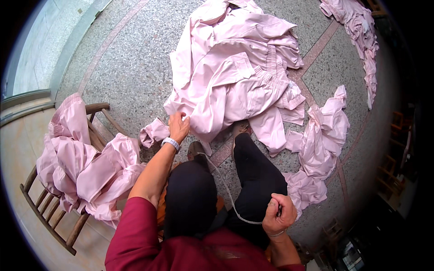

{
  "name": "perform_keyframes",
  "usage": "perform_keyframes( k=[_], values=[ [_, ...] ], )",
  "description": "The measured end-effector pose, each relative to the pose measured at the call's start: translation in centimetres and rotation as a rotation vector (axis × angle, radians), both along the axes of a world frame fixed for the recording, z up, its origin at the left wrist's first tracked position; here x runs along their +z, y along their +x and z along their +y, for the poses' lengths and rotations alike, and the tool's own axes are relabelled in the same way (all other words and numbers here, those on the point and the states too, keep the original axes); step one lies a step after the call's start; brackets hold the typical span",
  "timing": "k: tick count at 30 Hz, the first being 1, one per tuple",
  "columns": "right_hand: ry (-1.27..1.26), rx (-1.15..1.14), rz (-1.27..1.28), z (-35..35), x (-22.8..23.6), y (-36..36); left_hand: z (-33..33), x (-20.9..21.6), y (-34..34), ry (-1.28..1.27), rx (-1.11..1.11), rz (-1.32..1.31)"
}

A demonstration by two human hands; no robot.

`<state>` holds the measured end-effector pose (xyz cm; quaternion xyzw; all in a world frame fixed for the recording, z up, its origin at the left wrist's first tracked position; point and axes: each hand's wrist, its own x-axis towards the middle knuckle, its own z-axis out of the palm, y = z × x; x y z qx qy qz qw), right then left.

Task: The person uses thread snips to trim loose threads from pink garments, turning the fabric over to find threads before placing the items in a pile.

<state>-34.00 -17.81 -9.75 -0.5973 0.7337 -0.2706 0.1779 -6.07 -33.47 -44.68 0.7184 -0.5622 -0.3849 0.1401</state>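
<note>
A large heap of pink garments [226, 77] with gathered elastic waistbands lies on the floor in front of my feet. My left hand [179, 127], a pale band on its wrist, is closed on the near left edge of a pink garment in that heap. Above my right thigh, my right hand [279, 213] is curled into a fist around something small and dark, mostly hidden by the fingers. From beside this hand a thin whitish cord [229, 192] droops between my legs towards my left shoe [195, 149].
On my left, more pink garments [97, 167] drape over a wooden chair [49, 210]. A bunched pink garment [323, 131] lies on the floor to the right, and another pink pile [359, 31] is at the far right. Wooden furniture [393, 167] stands along the dark right edge.
</note>
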Motion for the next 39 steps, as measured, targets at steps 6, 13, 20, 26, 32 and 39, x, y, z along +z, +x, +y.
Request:
perform_keyframes(
  k=[6,13,20,26,32,39],
  values=[
    [0.038,-0.013,0.040,0.2,0.0,0.1,-7.0,4.4,-5.8,-0.080,-0.154,0.121],
    [0.089,-0.055,0.064,0.8,0.1,-0.6,-9.7,1.5,-10.9,0.035,-0.356,0.137],
    [0.081,-0.072,0.009,0.7,0.0,-0.8,-10.3,-1.6,-6.6,0.360,0.544,0.942],
    [0.104,-0.077,-0.015,1.3,0.0,-0.6,-6.4,-0.3,-1.8,0.323,0.305,0.467],
    [0.056,-0.047,0.013,1.2,-0.2,-0.4,-5.1,-2.6,-0.7,0.449,0.384,0.657],
    [0.079,-0.059,0.008,1.4,-0.2,-0.4,-4.9,-4.1,-1.3,0.425,0.393,0.584]
  ],
)
